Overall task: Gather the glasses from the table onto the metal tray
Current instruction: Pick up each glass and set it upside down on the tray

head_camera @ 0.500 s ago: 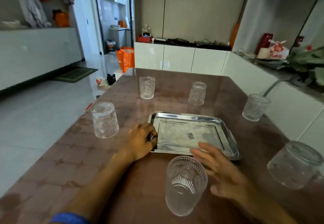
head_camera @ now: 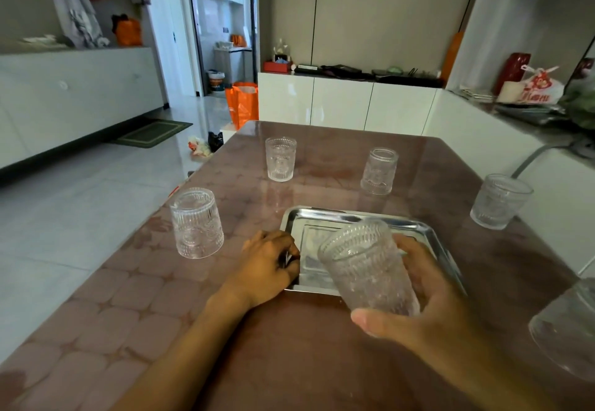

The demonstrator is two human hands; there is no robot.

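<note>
A metal tray (head_camera: 418, 227) lies in the middle of the brown table (head_camera: 322, 352). My right hand (head_camera: 428, 307) grips a ribbed clear glass (head_camera: 367, 269), tilted and lifted over the tray's near edge. My left hand (head_camera: 267, 265) pinches the tray's left rim. Several more ribbed glasses stand on the table: one at the left (head_camera: 196, 222), one far left of centre (head_camera: 280, 158), one far right of centre (head_camera: 379, 170), one at the right (head_camera: 498, 200), and one partly cut off at the right edge (head_camera: 566, 330).
The table's left edge drops to a tiled floor with an orange bag (head_camera: 242, 103) and small litter. White cabinets (head_camera: 341, 104) stand behind the table, and a white counter (head_camera: 528, 140) with bags runs close along its right side.
My right hand has closed on the near glass and lifted it, tilted, over the tray's front edge. The left hand still holds the tray's rim.
</note>
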